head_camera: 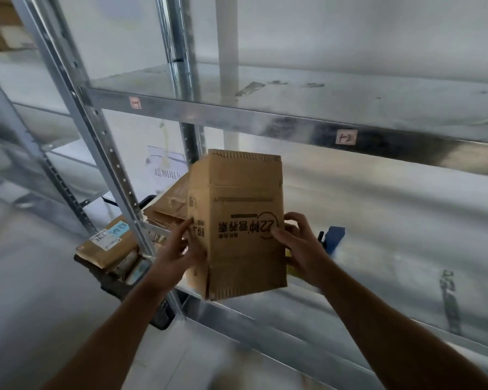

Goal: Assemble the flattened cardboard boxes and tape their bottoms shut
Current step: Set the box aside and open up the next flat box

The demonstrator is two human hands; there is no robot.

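A brown cardboard box [237, 215] with upside-down black print is held up in front of the metal shelving, partly opened into shape with its end flaps sticking out above and below. My left hand [178, 249] grips its left side, fingers on the side panel. My right hand [299, 243] grips its right edge, thumb on the printed front and fingers behind. Behind the box a blue object [334, 237] shows on the shelf; it is partly hidden and I cannot tell what it is.
Galvanised shelving: an upper shelf [265, 119] with labels and a lower shelf edge [265, 322]. An upright post [96, 153] stands left. More flattened cardboard [169, 206] and a labelled parcel [107, 243] lie on a cart at the left. Grey floor lies below.
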